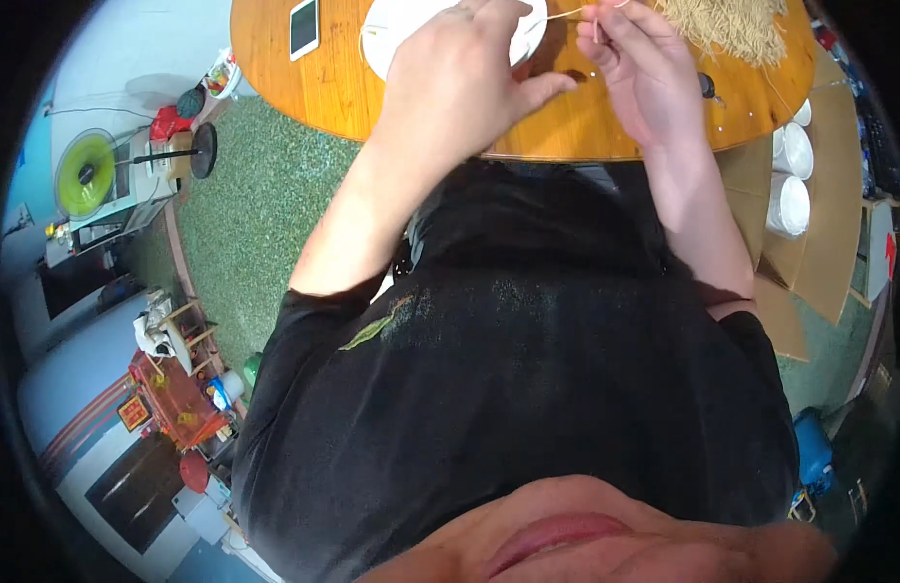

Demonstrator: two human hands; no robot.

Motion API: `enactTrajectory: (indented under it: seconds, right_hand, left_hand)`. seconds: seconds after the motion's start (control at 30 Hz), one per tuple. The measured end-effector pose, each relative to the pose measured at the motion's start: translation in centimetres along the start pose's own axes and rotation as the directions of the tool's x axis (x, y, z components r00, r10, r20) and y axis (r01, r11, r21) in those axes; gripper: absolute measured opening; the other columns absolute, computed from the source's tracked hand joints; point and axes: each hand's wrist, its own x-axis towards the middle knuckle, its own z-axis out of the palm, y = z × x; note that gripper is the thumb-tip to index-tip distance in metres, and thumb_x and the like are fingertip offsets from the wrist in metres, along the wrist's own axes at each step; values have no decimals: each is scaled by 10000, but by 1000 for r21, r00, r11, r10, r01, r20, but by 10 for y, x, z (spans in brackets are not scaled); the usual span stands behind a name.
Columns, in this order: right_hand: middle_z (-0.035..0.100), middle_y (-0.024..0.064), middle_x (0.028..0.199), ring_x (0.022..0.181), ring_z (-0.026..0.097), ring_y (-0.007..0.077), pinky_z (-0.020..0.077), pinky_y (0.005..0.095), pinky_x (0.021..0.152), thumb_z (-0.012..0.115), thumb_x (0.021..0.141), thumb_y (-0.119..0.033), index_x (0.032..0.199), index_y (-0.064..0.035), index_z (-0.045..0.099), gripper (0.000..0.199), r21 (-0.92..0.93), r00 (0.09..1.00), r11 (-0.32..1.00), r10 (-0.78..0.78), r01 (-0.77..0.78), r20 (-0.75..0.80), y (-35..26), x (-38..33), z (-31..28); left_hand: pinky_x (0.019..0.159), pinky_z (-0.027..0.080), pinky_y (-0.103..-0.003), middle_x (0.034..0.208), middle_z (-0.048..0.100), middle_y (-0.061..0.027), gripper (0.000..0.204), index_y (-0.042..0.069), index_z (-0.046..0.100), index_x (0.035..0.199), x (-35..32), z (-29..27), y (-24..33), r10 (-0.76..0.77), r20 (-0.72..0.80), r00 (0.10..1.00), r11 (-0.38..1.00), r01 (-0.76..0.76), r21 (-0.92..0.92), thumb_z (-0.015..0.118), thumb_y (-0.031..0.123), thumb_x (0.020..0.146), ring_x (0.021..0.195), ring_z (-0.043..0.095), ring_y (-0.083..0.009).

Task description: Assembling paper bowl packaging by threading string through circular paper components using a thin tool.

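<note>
Over a white plate on the wooden table, my left hand is open, its thumb stretched out to the right and away from the fingers. The picture's top edge cuts off part of those fingers. To the right of the plate, my right hand pinches a thin yellowish string between thumb and fingertips. That string runs left toward the plate's rim; its far end is hard to make out. A heap of beige strings lies just beyond my right hand.
A white phone lies on the round wooden table at the left. A small dark object sits near my right wrist. White stacked bowls stand on cardboard at the right. A green fan stands far left.
</note>
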Motion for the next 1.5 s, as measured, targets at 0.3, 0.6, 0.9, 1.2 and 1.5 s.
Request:
enactTrajectory:
  seconds: [0.3, 0.6, 0.9, 1.2, 1.5]
  right_hand:
    - [677, 57, 968, 880, 684, 151, 578, 260, 815, 612, 1006, -16, 1030, -52, 621, 44, 162, 974, 986, -13, 51, -225, 8, -2, 28]
    - [682, 58, 974, 897, 697, 152, 587, 249, 836, 624, 997, -23, 1059, -54, 598, 74, 494, 992, 865, 30, -86, 119, 37, -5, 33]
    - [724, 107, 940, 839, 709, 140, 583, 251, 789, 701, 928, 46, 974, 11, 619, 100, -180, 975, 967, -199, 180, -96, 54, -33, 60]
    - [734, 121, 958, 843, 702, 127, 571, 246, 785, 709, 931, 47, 982, 24, 616, 109, -268, 926, 894, -378, 360, -17, 57, -46, 65]
    - [677, 45, 888, 778, 637, 69, 516, 208, 711, 665, 916, 97, 948, -9, 590, 134, -324, 897, 859, -438, 396, -65, 58, -47, 57]
  left_hand:
    - [684, 564, -392, 871, 716, -173, 337, 10, 656, 1128, -7, 3, 6, -221, 116, 968, 969, 232, -89, 797, 68, 828, 777, 729, -298]
    - [638, 484, -279, 782, 610, -105, 166, -37, 622, 970, -25, -28, 1, -351, 199, 915, 869, 397, -295, 684, -81, 823, 705, 584, -135]
    - [687, 500, -246, 886, 659, -41, 296, -100, 657, 1148, -30, -34, -15, -358, 270, 894, 758, 447, -476, 540, -121, 877, 775, 607, -100]
    - [664, 495, -238, 868, 665, -44, 310, -87, 662, 1165, -30, -31, -12, -370, 289, 883, 749, 467, -470, 538, -115, 882, 769, 610, -84]
    - [592, 486, -238, 823, 653, -33, 230, -68, 670, 1145, -30, -19, 3, -384, 267, 884, 801, 463, -380, 591, -66, 929, 698, 599, -73]
